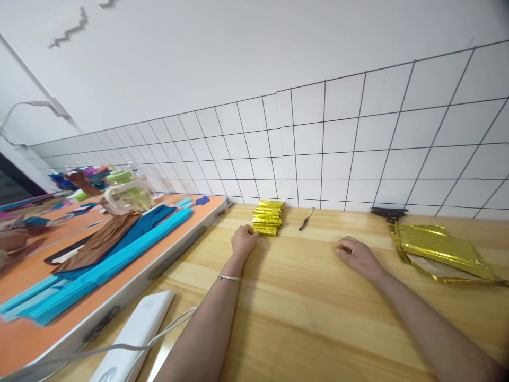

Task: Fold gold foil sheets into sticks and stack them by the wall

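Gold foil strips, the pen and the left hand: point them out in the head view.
Gold foil strips (269, 218): head view, middle of the row.
Pen (306, 219): head view, middle of its barrel.
Left hand (243, 241): head view, back of the hand.

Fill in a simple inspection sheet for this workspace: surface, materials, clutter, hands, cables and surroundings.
Surface: pale wooden tabletop with visible grain.
Materials: row of shiny gold foil strips near the wall; flat, crinkled gold foil bundle at right.
Clutter: slim black-and-white pen right of the strips; black clip-like object by the wall; long white plastic block at left.
Hands: left hand at the strips' near corner, grip unclear; right hand loosely curled, nothing seen in it.
Cables: thin grey cable crossing the white block.
Surroundings: white wall with black grid lines; orange-topped table at left, bearing a bright blue roll and brown sheet material.
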The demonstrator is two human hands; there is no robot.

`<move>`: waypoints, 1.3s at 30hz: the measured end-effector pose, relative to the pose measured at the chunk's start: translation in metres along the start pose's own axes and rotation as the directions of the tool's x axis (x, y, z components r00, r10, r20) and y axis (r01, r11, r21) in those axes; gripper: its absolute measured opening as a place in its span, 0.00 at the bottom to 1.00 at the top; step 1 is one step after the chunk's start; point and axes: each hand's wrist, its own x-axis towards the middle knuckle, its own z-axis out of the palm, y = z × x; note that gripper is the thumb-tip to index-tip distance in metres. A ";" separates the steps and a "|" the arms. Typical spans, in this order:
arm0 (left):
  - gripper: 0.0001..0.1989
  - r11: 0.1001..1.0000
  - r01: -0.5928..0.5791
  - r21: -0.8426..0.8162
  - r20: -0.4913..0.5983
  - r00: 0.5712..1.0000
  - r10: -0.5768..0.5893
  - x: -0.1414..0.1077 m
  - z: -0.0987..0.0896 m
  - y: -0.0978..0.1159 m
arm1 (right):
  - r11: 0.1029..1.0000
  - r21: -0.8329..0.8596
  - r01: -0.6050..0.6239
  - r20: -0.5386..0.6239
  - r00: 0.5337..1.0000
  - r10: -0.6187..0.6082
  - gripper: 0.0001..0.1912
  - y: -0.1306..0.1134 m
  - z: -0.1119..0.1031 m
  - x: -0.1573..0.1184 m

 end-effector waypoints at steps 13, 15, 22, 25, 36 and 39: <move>0.13 0.990 -0.143 -0.008 0.075 0.987 0.143 -0.004 0.007 0.009 | 1.000 -0.019 0.009 0.012 1.000 -0.008 0.06 0.001 0.000 0.000; 0.13 0.989 -0.146 -0.005 0.070 0.987 0.146 -0.003 0.008 0.008 | 1.000 -0.021 0.013 0.017 1.000 -0.013 0.06 0.001 0.000 0.000; 0.13 0.987 -0.161 0.007 0.077 0.984 0.160 -0.002 0.011 0.007 | 0.999 -0.042 0.024 0.024 0.999 -0.023 0.07 0.001 0.000 0.001; 0.14 0.985 -0.170 0.011 0.079 0.983 0.169 -0.003 0.012 0.008 | 0.998 -0.056 0.035 0.032 0.999 -0.033 0.07 0.000 0.000 0.001; 0.14 0.981 -0.193 0.023 0.061 0.980 0.191 -0.004 0.018 0.007 | 0.993 -0.107 0.056 0.052 0.997 -0.050 0.07 -0.001 0.002 0.002; 0.14 0.981 -0.193 0.023 0.055 0.980 0.192 -0.004 0.017 0.008 | 0.990 -0.127 0.057 0.062 0.997 -0.050 0.08 -0.006 -0.001 0.001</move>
